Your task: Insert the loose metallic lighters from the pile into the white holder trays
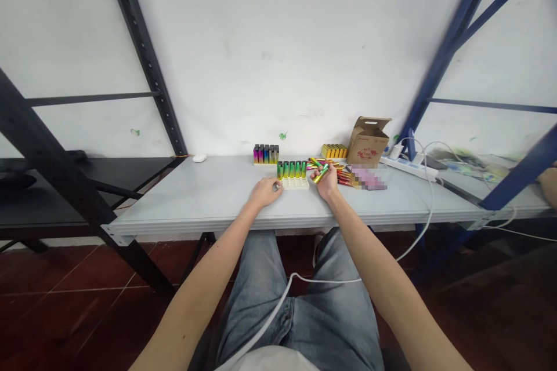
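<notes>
My left hand (264, 193) is closed with thumb and fingers at the left end of a white rack (296, 184), steadying it on the table. Shiny green-and-yellow metallic tubes (291, 170) stand upright in the rack's far part; empty holes show along its near side. Just right of the rack, my right hand (326, 182) is closed around a tilted green-and-gold metallic tube (321, 173); another may lie in the palm, but I cannot make it out clearly. Beside this hand lies a pile of loose red and orange metallic tubes (344, 177).
Behind stands a rack of purple-to-gold tubes with dark tops (266, 154). Yellow pieces (334, 151) stand near an open cardboard box (368, 142). A power strip (409, 168) with white cables is at right. A white round device (199, 158) sits left.
</notes>
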`<state>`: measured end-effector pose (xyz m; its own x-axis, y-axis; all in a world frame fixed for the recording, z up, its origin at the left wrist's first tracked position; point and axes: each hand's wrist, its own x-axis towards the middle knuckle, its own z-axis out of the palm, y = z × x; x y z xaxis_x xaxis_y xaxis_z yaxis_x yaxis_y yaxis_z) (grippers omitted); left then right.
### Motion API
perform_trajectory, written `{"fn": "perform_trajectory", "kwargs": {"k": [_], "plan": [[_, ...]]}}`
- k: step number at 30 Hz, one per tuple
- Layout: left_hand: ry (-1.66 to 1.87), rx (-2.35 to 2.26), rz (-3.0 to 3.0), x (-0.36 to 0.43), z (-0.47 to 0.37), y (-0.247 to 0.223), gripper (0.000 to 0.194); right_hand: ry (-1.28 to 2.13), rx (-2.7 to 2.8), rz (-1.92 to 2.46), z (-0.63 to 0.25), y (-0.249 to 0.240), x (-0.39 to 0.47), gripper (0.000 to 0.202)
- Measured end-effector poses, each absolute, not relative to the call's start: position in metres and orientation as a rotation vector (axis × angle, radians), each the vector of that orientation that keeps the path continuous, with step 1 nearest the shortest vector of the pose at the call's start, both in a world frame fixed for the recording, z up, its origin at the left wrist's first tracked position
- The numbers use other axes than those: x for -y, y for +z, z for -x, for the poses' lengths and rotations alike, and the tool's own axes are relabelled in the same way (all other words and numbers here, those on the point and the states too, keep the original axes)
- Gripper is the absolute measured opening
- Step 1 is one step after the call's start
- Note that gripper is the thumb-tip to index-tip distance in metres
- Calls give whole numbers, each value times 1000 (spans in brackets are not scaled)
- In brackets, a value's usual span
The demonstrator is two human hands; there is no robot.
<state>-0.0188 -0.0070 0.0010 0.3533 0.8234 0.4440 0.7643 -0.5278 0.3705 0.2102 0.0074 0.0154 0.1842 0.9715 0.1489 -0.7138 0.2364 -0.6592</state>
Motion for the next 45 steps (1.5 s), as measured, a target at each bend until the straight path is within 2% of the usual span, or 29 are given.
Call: {"fn": "perform_trajectory", "kwargs": {"k": [6, 15, 35, 39, 45], "plan": [[911, -1467, -2509, 7, 19, 1, 18, 1313, 669, 618, -212, 15, -4, 42], [919, -1469, -2513, 3, 20, -2, 20, 1197, 739, 835, -208, 14, -1, 38], [911, -1480, -2507, 2, 20, -4, 21, 1303, 852, 795, -207, 10, -4, 40], [914, -1471, -2511, 1, 20, -4, 20, 1204, 840, 752, -203, 10, -4, 39], [923, -1478, -2503, 3, 19, -2, 20, 888, 935, 806, -202, 0, -8, 27]]}}
